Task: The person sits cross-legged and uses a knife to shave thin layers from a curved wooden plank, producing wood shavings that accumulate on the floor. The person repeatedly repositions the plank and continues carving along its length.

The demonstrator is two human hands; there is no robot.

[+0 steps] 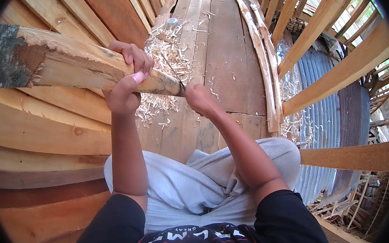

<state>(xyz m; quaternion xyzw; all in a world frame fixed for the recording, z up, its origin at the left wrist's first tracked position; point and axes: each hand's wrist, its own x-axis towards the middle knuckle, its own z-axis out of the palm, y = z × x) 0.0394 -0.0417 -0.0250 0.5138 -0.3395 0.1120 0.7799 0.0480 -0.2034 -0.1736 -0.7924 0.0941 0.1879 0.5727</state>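
Note:
A long partly barked log point(76, 67) reaches in from the left, with grey bark left at its far-left end and bare pale wood along the rest. My left hand point(124, 93) is closed around it near its right end, thumb on the near side and fingers over the top. At that tip my right hand point(199, 99) is closed on a knife, whose thin dark blade point(176, 75) slants up and left against the wood. The knife's handle is hidden in the fist. Curled wood shavings point(166, 49) lie on the floor behind and below the log.
Stacked boards point(41, 126) line the left side. Two long peeled poles point(260, 53) lie on the plank floor point(226, 73) to the right, beside slanting timber posts point(342, 69) and corrugated metal sheets point(320, 114). A small clear cup-like object point(172, 23) stands among the shavings. My folded legs point(184, 181) are close below.

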